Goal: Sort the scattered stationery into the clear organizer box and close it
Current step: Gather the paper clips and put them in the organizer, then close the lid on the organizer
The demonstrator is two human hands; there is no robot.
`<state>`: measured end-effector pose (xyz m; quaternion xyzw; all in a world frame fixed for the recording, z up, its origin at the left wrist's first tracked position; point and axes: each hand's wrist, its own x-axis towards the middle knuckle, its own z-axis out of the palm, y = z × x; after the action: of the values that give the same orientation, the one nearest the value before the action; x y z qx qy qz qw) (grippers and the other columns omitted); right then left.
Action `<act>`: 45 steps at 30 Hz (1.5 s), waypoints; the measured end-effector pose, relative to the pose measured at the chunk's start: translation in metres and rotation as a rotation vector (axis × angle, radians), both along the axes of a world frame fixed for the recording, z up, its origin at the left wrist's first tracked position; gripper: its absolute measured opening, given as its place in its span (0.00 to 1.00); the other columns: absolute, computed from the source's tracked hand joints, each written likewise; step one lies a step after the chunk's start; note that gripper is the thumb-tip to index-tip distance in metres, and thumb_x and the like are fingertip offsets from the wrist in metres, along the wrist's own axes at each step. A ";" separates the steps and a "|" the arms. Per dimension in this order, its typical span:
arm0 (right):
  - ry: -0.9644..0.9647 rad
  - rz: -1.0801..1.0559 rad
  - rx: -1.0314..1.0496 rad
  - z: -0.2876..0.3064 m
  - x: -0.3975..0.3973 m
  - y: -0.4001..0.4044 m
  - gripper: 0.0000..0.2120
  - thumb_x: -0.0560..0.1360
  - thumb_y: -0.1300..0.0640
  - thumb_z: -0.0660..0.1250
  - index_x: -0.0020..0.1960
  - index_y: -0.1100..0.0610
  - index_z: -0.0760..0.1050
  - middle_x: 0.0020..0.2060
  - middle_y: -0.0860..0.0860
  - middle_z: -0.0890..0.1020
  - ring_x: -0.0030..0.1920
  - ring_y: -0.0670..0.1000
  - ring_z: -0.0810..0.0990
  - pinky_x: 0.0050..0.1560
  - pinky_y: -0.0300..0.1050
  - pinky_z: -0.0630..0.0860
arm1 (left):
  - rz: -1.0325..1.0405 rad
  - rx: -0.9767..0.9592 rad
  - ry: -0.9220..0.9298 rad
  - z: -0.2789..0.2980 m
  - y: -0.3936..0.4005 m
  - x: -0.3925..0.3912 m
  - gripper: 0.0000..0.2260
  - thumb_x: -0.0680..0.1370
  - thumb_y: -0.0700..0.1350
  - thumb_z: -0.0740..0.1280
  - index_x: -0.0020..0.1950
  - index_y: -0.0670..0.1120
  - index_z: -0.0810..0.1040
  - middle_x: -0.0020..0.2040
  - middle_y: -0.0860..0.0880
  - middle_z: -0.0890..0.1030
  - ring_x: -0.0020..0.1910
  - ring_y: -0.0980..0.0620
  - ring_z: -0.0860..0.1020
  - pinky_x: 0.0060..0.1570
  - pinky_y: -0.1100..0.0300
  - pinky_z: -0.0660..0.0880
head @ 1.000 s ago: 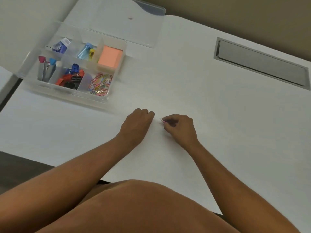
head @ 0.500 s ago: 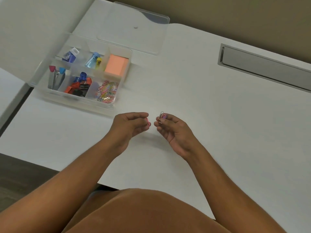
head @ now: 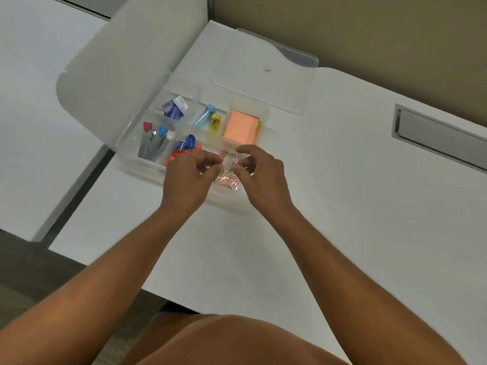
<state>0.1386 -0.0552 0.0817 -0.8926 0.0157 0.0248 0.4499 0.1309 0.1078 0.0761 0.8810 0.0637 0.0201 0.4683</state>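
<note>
Both hands moved from bare desk [head: 342, 206] to above paper clips [head: 228, 177] compartment, box [head: 264, 109] near corner. Left hand [head: 188, 175], right hand [head: 259, 171] fingers curled; grip unclear. I judge sorting nearly done; lid [head: 263, 72] behind box, closing left.

A smooth white desk top with a rounded far corner [head: 342, 180] carries everything, and a brushed grey metal cable-hatch plate [head: 442, 138] is set flush into it near the right edge. Lying directly on it, toward the far left, is a clear plastic compartmented organizer box [head: 264, 111], its near edge partly hidden from view, and just behind the box, flat on the desk and touching or nearly touching its far wall, is the box's clear plastic lid [head: 263, 72]. A second white surface [head: 39, 127] adjoins on the left.
</note>
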 end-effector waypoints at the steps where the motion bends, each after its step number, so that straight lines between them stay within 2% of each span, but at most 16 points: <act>1: -0.017 0.008 -0.045 -0.001 0.004 0.004 0.12 0.77 0.55 0.72 0.60 0.51 0.82 0.45 0.46 0.86 0.43 0.44 0.83 0.47 0.34 0.78 | -0.067 0.086 -0.045 -0.003 0.004 0.005 0.08 0.79 0.43 0.73 0.57 0.48 0.87 0.49 0.51 0.87 0.46 0.53 0.84 0.53 0.56 0.82; 4: -0.026 0.002 -0.112 -0.007 0.010 0.012 0.07 0.78 0.57 0.70 0.55 0.55 0.85 0.49 0.49 0.87 0.47 0.48 0.83 0.54 0.47 0.80 | -0.220 0.275 -0.192 -0.012 0.016 0.016 0.09 0.79 0.41 0.73 0.58 0.46 0.86 0.51 0.46 0.88 0.47 0.47 0.85 0.53 0.50 0.83; 8: -0.026 -0.100 -0.074 -0.010 0.016 0.019 0.06 0.77 0.61 0.70 0.51 0.55 0.85 0.47 0.47 0.86 0.43 0.43 0.82 0.50 0.37 0.77 | -0.199 0.196 -0.285 -0.018 0.030 0.027 0.06 0.76 0.36 0.75 0.52 0.43 0.86 0.45 0.47 0.87 0.39 0.52 0.82 0.44 0.59 0.80; 11: -0.024 -0.202 0.011 -0.008 0.023 0.019 0.04 0.77 0.58 0.71 0.49 0.53 0.84 0.41 0.43 0.85 0.40 0.40 0.81 0.42 0.26 0.72 | -0.166 0.207 -0.286 -0.018 0.039 0.039 0.04 0.76 0.37 0.75 0.50 0.43 0.86 0.45 0.46 0.86 0.41 0.51 0.81 0.44 0.59 0.78; 13: -0.049 -0.252 0.007 -0.007 0.031 0.016 0.03 0.78 0.56 0.70 0.50 0.52 0.83 0.40 0.44 0.84 0.40 0.41 0.81 0.41 0.26 0.72 | -0.162 0.235 -0.298 -0.017 0.044 0.053 0.04 0.77 0.38 0.73 0.50 0.44 0.85 0.47 0.47 0.86 0.46 0.48 0.81 0.48 0.54 0.78; 16: -0.101 -0.302 -0.028 -0.009 0.054 0.005 0.06 0.79 0.57 0.68 0.54 0.53 0.82 0.45 0.44 0.84 0.44 0.43 0.81 0.44 0.29 0.73 | -0.150 0.253 -0.308 -0.010 0.049 0.092 0.05 0.78 0.40 0.71 0.52 0.46 0.85 0.51 0.49 0.84 0.53 0.48 0.78 0.54 0.57 0.73; 18: -0.134 -0.354 -0.042 -0.013 0.080 -0.008 0.09 0.79 0.58 0.68 0.57 0.53 0.81 0.50 0.46 0.83 0.48 0.46 0.81 0.50 0.38 0.77 | -0.163 0.234 -0.303 -0.005 0.049 0.130 0.06 0.79 0.43 0.70 0.53 0.47 0.85 0.52 0.50 0.83 0.54 0.49 0.79 0.55 0.55 0.74; 20: -0.115 -0.395 -0.083 -0.018 0.110 -0.024 0.13 0.78 0.58 0.68 0.62 0.54 0.79 0.57 0.49 0.80 0.55 0.50 0.79 0.57 0.45 0.78 | -0.188 0.189 -0.247 -0.001 0.049 0.175 0.07 0.79 0.44 0.69 0.54 0.48 0.85 0.52 0.52 0.84 0.51 0.52 0.80 0.55 0.54 0.78; 24: 0.105 -0.486 -0.105 -0.027 0.171 -0.053 0.24 0.80 0.54 0.68 0.74 0.55 0.69 0.73 0.54 0.67 0.73 0.55 0.68 0.64 0.42 0.67 | -0.251 0.179 -0.122 -0.003 0.039 0.260 0.08 0.79 0.43 0.69 0.57 0.47 0.85 0.53 0.50 0.86 0.49 0.55 0.81 0.53 0.64 0.75; 28: 0.292 -0.625 0.063 -0.036 0.216 -0.073 0.33 0.79 0.51 0.68 0.80 0.56 0.61 0.78 0.54 0.63 0.77 0.57 0.64 0.71 0.52 0.67 | -0.215 0.089 0.239 -0.026 0.021 0.332 0.20 0.79 0.47 0.71 0.71 0.46 0.77 0.72 0.45 0.76 0.68 0.44 0.76 0.69 0.51 0.73; 31: 0.380 -0.713 0.224 -0.044 0.233 -0.076 0.34 0.76 0.50 0.69 0.79 0.55 0.63 0.76 0.53 0.68 0.75 0.58 0.67 0.70 0.53 0.69 | -0.077 -0.113 0.437 -0.040 0.015 0.363 0.30 0.78 0.48 0.72 0.78 0.42 0.68 0.76 0.42 0.71 0.72 0.40 0.73 0.71 0.45 0.72; 33: 0.358 -0.761 0.275 -0.049 0.237 -0.079 0.33 0.72 0.49 0.70 0.75 0.54 0.69 0.73 0.53 0.71 0.70 0.60 0.74 0.67 0.55 0.74 | -0.005 -0.172 0.429 -0.047 0.011 0.373 0.29 0.79 0.46 0.72 0.78 0.43 0.67 0.73 0.42 0.73 0.70 0.40 0.75 0.67 0.49 0.75; 36: 0.266 -0.844 0.355 -0.052 0.235 -0.082 0.23 0.75 0.54 0.71 0.69 0.52 0.73 0.67 0.52 0.75 0.59 0.57 0.81 0.62 0.56 0.80 | -0.035 -0.244 0.466 -0.047 0.011 0.373 0.20 0.80 0.42 0.72 0.71 0.42 0.75 0.63 0.44 0.77 0.56 0.45 0.78 0.46 0.56 0.74; 39: 0.168 -0.914 0.473 -0.048 0.222 -0.083 0.19 0.78 0.56 0.70 0.68 0.52 0.73 0.64 0.52 0.76 0.47 0.49 0.81 0.58 0.52 0.82 | -0.109 -0.300 0.459 -0.039 0.023 0.364 0.16 0.79 0.40 0.73 0.66 0.45 0.80 0.57 0.45 0.79 0.45 0.52 0.74 0.41 0.61 0.70; 42: 0.082 -0.926 0.604 -0.035 0.208 -0.079 0.20 0.79 0.53 0.70 0.68 0.50 0.71 0.62 0.51 0.78 0.49 0.48 0.79 0.60 0.49 0.80 | -0.108 -0.286 0.311 -0.025 0.036 0.349 0.15 0.75 0.40 0.78 0.61 0.45 0.83 0.54 0.48 0.80 0.50 0.51 0.76 0.41 0.63 0.70; 45: 0.062 -0.900 0.711 -0.013 0.201 -0.073 0.20 0.81 0.47 0.66 0.71 0.49 0.69 0.65 0.50 0.76 0.62 0.51 0.76 0.68 0.52 0.74 | -0.075 -0.199 0.103 -0.008 0.049 0.330 0.12 0.73 0.44 0.79 0.54 0.49 0.84 0.41 0.50 0.71 0.43 0.51 0.73 0.42 0.60 0.72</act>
<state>0.3398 -0.1281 0.0686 -0.5907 0.3980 -0.1395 0.6879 0.4608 0.1572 0.0682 0.8318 0.0563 -0.0490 0.5500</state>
